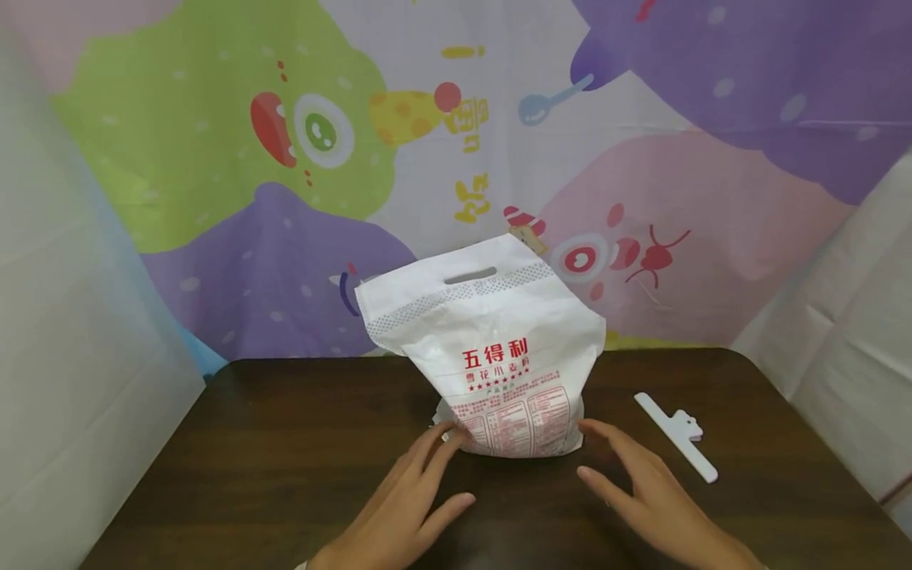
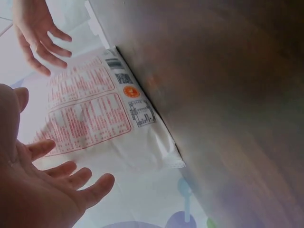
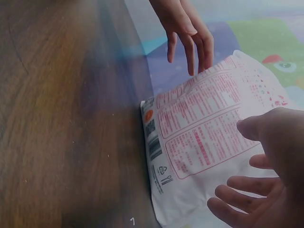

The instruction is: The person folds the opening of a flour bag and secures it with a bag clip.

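Backdrop: cartoon-print cloth behind dark wooden bench (image 1: 285,443) | Landmark: white flour bag (image 1: 499,348) upright mid-bench, red print facing viewer | Left hand (image 1: 406,507): fingers straight, spread, fingertips at bag's lower left corner, holding nothing | Right hand (image 1: 641,491): open, just beside bag's lower right, holding nothing | White clip (image 1: 677,435): flat, right of bag

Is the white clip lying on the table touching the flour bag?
Apart. The head view shows bare table between the white clip and the bag.

One white bag (image 1: 499,356); one clip (image 1: 675,435); two hands (image 1: 409,499)
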Available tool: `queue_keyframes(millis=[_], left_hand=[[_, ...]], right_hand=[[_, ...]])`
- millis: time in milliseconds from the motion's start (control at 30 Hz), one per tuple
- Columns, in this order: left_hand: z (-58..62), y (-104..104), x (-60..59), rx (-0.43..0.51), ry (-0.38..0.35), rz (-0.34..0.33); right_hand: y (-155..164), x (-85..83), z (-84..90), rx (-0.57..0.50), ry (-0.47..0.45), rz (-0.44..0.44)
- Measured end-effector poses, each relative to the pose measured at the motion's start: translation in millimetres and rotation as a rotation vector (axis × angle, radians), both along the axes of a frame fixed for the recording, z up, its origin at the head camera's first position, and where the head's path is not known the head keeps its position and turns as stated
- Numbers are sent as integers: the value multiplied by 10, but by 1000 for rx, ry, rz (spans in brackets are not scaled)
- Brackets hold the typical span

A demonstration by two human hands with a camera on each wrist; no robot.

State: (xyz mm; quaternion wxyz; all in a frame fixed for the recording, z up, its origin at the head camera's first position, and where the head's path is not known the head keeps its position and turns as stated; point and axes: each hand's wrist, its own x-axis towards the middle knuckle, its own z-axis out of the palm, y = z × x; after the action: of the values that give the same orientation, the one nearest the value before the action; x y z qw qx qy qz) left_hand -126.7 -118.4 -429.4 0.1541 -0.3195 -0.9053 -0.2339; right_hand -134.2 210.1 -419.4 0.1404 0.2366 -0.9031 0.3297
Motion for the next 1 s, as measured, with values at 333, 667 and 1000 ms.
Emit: queue_keyframes(millis=[333, 667, 1000], left_hand=[[30, 0, -62, 67, -27, 11], [11, 11, -256, 151, -100, 0], [40, 32, -324, 127, -216, 22]], right_hand=[[-11, -116, -4, -54, -87, 17], [-108, -295, -27, -75, -186, 1], [-116, -390, -49, -94, -187, -4]])
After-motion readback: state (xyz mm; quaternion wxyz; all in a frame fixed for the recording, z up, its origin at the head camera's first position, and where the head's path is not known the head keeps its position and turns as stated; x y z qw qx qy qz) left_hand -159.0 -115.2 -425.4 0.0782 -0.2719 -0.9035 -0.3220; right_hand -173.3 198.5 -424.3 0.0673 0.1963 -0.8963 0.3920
